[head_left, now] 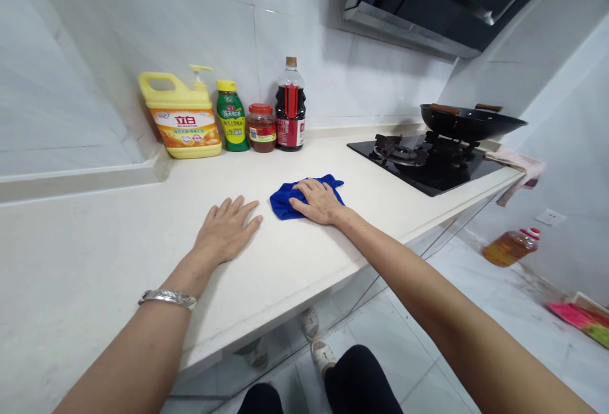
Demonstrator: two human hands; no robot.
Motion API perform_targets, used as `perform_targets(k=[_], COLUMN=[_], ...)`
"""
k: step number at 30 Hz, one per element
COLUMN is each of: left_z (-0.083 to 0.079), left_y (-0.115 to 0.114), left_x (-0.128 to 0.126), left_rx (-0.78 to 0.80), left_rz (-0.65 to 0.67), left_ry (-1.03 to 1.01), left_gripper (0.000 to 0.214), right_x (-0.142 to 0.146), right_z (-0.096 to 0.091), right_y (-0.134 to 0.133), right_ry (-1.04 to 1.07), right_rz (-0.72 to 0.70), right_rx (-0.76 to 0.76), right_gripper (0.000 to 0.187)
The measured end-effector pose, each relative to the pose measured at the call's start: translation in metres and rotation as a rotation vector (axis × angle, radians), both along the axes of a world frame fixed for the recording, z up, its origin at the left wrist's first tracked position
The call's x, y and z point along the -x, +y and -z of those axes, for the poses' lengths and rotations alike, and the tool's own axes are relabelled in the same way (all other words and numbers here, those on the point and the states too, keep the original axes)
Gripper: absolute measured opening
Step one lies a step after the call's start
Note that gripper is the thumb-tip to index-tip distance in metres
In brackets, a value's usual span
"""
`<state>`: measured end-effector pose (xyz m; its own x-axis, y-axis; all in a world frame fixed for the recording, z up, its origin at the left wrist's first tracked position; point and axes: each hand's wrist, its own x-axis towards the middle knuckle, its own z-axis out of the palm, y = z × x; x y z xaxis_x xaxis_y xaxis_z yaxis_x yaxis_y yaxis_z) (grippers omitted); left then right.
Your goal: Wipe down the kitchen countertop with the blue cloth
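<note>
My right hand [318,200] rests on a crumpled blue cloth [284,202], pressing it to the white countertop [304,262] with fingers curved over it. Part of the cloth is hidden beneath the palm. To the left, my left hand [231,229] lies on the bare counter with its fingers spread and nothing in it. A silver bracelet [167,298] circles the left wrist.
Along the wall stand a yellow detergent jug [185,122], a green squeeze bottle [232,116], a red-lidded jar [261,129] and a dark sauce bottle [290,106]. A wok [469,123] sits on the gas stove [419,163]. An oil jug [511,246] stands low at right.
</note>
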<state>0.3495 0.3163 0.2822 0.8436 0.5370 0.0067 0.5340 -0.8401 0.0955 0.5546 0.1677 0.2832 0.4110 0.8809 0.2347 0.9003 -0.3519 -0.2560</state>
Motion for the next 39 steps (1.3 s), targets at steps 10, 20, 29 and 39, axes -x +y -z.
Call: perform_targets(k=[10, 20, 29, 39], left_z=[-0.001, -0.003, -0.007, -0.003], left_y=[0.000, 0.000, -0.002, 0.001], left_x=[0.001, 0.004, 0.005, 0.003], left_rx=[0.040, 0.037, 0.033, 0.050], left_rz=[0.008, 0.017, 0.018, 0.016], left_ry=[-0.021, -0.032, -0.016, -0.027], left_gripper=[0.067, 0.068, 0.069, 0.069], right_x=[-0.018, -0.014, -0.012, -0.053], right_z=[0.005, 0.013, 0.016, 0.018], right_y=[0.017, -0.016, -0.056, -0.137], right_ry=[0.009, -0.025, -0.013, 0.049], right_rz=[0.193, 0.051, -0.076, -0.044], right_rx=[0.027, -0.050, -0.137, -0.150], right_gripper=[0.058, 0.046, 0.041, 0.049])
